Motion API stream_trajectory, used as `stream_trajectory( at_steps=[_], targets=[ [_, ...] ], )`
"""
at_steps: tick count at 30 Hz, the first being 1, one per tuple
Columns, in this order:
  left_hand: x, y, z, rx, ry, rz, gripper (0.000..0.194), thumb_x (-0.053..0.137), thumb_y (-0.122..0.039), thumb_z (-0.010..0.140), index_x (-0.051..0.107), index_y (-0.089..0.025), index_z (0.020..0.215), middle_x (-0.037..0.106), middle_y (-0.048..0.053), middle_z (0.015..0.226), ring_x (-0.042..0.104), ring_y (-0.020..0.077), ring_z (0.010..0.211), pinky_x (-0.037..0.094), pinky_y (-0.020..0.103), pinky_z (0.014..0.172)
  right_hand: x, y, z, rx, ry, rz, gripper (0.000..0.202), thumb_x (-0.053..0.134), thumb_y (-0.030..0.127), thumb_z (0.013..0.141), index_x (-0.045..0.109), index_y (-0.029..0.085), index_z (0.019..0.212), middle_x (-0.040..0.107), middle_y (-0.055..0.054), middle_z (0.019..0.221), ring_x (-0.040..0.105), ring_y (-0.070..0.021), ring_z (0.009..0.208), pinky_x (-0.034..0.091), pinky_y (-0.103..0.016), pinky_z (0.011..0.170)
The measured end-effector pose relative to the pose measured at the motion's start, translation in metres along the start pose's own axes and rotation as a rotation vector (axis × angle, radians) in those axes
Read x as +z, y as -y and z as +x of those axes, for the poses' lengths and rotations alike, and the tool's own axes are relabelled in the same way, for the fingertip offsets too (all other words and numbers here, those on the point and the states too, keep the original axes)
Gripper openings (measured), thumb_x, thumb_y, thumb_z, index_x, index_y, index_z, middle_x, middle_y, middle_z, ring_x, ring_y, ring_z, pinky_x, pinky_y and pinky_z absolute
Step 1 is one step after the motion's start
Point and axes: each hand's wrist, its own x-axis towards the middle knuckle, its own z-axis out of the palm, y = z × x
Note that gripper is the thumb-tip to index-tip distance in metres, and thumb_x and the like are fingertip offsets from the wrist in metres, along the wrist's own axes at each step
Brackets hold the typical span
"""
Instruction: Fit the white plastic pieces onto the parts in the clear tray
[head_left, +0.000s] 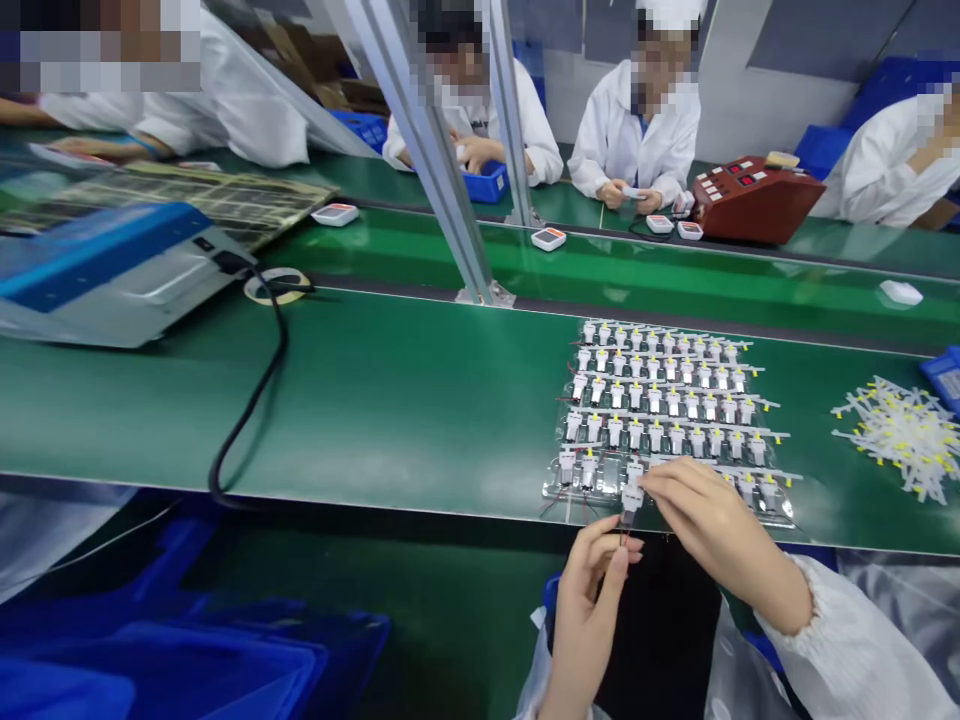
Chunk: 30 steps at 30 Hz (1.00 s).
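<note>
Over the front edge of the bench, both hands meet at one small white part with a grey lower end and thin wires (631,500). The fingers of my left hand (592,600) are pinched together just below it, on its reddish and dark wires. My right hand (709,515) grips the white upper side between thumb and fingers. Right behind them lies a clear plastic tray (553,490) with rows of similar white parts (636,398), many with yellow bits and white strips. A vacant slot (611,470) shows in its front row.
A pile of white strips with yellow ends (900,435) lies on the right, near a blue bin (943,378). Metal posts (450,180) rise behind the bench (390,400). At left are a blue-and-grey machine (142,280) and its black cable (255,400). Co-workers sit across the green conveyor (450,245).
</note>
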Motion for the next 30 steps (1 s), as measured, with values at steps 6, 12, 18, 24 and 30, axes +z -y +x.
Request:
stream_trajectory(
  at_steps=[6, 12, 18, 24, 30],
  targets=[
    [-0.006, 0.009, -0.001, -0.016, -0.06, -0.047, 0.03, 0.055, -0.039, 0.091, 0.056, -0.019, 0.114, 0.069, 0.01, 0.104, 0.067, 0.0177, 0.09, 0.052, 0.028, 0.085, 0.018, -0.002, 0.023, -0.073, 0.059, -0.229, 0.023, 0.045, 0.012, 0.094, 0.062, 0.015, 0.109, 0.067, -0.009, 0.105, 0.056, -0.0219, 0.097, 0.05, -0.04, 0.082],
    [-0.008, 0.015, -0.002, 0.033, 0.034, 0.058, 0.027, 0.051, -0.035, 0.093, 0.062, -0.02, 0.113, 0.065, 0.009, 0.106, 0.064, 0.0177, 0.095, 0.051, 0.027, 0.086, 0.03, -0.01, 0.025, -0.1, 0.053, -0.352, 0.022, 0.047, 0.012, 0.093, 0.063, 0.013, 0.109, 0.068, -0.01, 0.104, 0.053, -0.0232, 0.099, 0.046, -0.039, 0.082],
    [-0.006, 0.018, 0.0, 0.075, 0.018, 0.102, 0.028, 0.051, -0.031, 0.094, 0.061, -0.021, 0.117, 0.066, 0.008, 0.101, 0.064, 0.0171, 0.091, 0.051, 0.026, 0.083, 0.036, -0.015, 0.025, -0.103, 0.033, -0.409, 0.025, 0.047, 0.01, 0.093, 0.063, 0.013, 0.112, 0.068, -0.011, 0.106, 0.052, -0.0244, 0.101, 0.045, -0.04, 0.084],
    [-0.004, 0.016, 0.002, 0.095, -0.025, 0.123, 0.029, 0.054, -0.03, 0.092, 0.063, -0.02, 0.117, 0.066, 0.01, 0.105, 0.065, 0.0178, 0.089, 0.052, 0.027, 0.081, 0.036, -0.014, 0.025, -0.082, 0.022, -0.392, 0.024, 0.048, 0.009, 0.091, 0.064, 0.012, 0.109, 0.065, -0.013, 0.108, 0.053, -0.0247, 0.105, 0.046, -0.041, 0.087],
    [-0.004, 0.014, 0.0, 0.091, -0.036, 0.143, 0.028, 0.055, -0.029, 0.091, 0.064, -0.022, 0.117, 0.064, 0.01, 0.11, 0.064, 0.0173, 0.09, 0.053, 0.027, 0.082, 0.035, 0.0, 0.015, -0.101, 0.084, -0.304, 0.023, 0.052, 0.008, 0.088, 0.064, 0.012, 0.107, 0.063, -0.012, 0.107, 0.05, -0.0261, 0.106, 0.047, -0.043, 0.087]
  ],
)
